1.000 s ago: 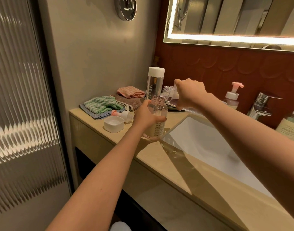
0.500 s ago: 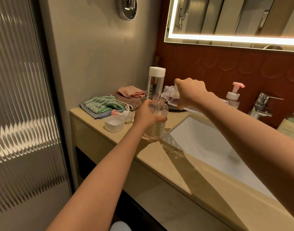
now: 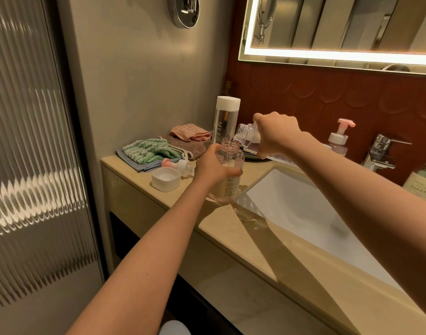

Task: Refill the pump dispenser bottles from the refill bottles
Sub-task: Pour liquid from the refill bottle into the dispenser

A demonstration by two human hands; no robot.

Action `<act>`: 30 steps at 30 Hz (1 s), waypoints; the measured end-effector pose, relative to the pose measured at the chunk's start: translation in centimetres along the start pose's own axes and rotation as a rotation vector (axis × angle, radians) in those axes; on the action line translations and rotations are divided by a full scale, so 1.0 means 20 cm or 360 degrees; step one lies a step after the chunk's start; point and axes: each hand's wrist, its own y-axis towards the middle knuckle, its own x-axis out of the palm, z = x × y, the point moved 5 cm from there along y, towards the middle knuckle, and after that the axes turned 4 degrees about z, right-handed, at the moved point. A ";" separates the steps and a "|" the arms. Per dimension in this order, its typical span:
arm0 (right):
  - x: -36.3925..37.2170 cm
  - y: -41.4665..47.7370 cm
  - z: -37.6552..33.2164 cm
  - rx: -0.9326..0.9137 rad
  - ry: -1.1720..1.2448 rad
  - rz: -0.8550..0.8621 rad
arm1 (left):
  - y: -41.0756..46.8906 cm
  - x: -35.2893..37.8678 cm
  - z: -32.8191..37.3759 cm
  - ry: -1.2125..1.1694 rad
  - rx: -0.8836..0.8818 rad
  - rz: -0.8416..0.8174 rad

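- Little moved: refill bottle (image 3: 247, 137) stayed tipped at the dispenser bottle (image 3: 231, 182) mouth.
- Left hand (image 3: 212, 165) gripped the dispenser bottle; right hand (image 3: 276, 134) gripped the refill bottle.
- Pouring seemed midway; pump head (image 3: 180, 165) lay off on the bench (image 3: 231, 228).

**Pour nudged slightly leftward**
The right hand (image 3: 277, 135) has edged a little to the left with the tilted refill bottle (image 3: 247, 137), bringing its mouth closer over the open neck of the pump dispenser bottle (image 3: 232, 162); any rise in that bottle's fill is too small to tell.
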 end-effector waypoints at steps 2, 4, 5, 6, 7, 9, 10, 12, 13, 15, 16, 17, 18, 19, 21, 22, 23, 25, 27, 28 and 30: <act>0.00 0.00 0.00 0.0002 -0.0007 0.0000 | 0.00 0.00 0.00 0.0002 -0.0003 -0.0001; 0.00 0.01 0.00 0.0002 -0.0020 -0.0003 | 0.00 0.00 0.00 0.0002 -0.0002 -0.0002; 0.00 0.01 0.00 0.0003 -0.0025 -0.0003 | 0.00 0.00 0.00 0.0001 -0.0002 -0.0001; 0.00 0.01 0.00 0.0004 -0.0028 -0.0001 | 0.00 0.00 0.00 0.0001 -0.0004 -0.0001; 0.00 0.01 0.00 0.0004 -0.0028 0.0001 | 0.00 0.00 0.00 -0.0002 -0.0006 0.0000; 0.00 0.01 0.00 0.0005 -0.0024 -0.0003 | 0.00 0.00 0.00 -0.0006 -0.0007 -0.0001; 0.00 0.01 0.00 0.0007 -0.0018 -0.0007 | 0.00 0.00 0.00 -0.0005 -0.0005 -0.0002; 0.01 0.01 0.00 0.0011 -0.0012 -0.0013 | 0.00 0.00 0.00 -0.0002 -0.0005 -0.0002; 0.01 0.01 0.00 0.0012 -0.0009 -0.0016 | 0.00 0.00 0.00 -0.0004 -0.0007 -0.0001; 0.01 0.01 0.00 0.0018 -0.0002 -0.0019 | 0.00 0.00 0.00 -0.0011 -0.0005 -0.0001; 0.01 0.01 0.01 0.0018 0.0001 -0.0018 | 0.00 0.00 0.00 -0.0011 -0.0004 -0.0001; 0.01 0.01 0.01 0.0019 0.0004 -0.0018 | 0.00 0.00 0.00 -0.0010 -0.0004 -0.0001; 0.01 0.01 0.01 0.0023 0.0005 -0.0016 | 0.00 0.00 0.00 -0.0008 -0.0002 -0.0002; 0.01 0.01 0.00 0.0029 0.0005 -0.0017 | 0.00 0.00 0.00 -0.0009 -0.0001 -0.0001; 0.01 0.01 0.00 0.0038 0.0003 -0.0024 | 0.01 0.00 -0.01 -0.0013 -0.0002 0.0004; 0.01 0.01 0.00 0.0042 0.0006 -0.0027 | 0.01 0.01 -0.01 -0.0011 -0.0005 0.0004; 0.01 0.00 0.00 0.0046 0.0010 -0.0031 | 0.01 0.01 -0.01 -0.0009 -0.0009 0.0003; 0.01 0.00 0.01 0.0052 0.0004 -0.0039 | 0.01 0.01 -0.01 -0.0005 -0.0015 0.0002; 0.00 0.00 0.00 0.0043 -0.0010 -0.0040 | 0.01 0.01 -0.01 0.0001 -0.0011 0.0008; 0.00 0.00 0.00 0.0039 -0.0017 -0.0039 | 0.01 0.01 -0.01 0.0004 -0.0007 0.0009; 0.00 0.00 0.00 0.0034 -0.0021 -0.0041 | 0.01 0.01 -0.01 0.0004 -0.0004 0.0008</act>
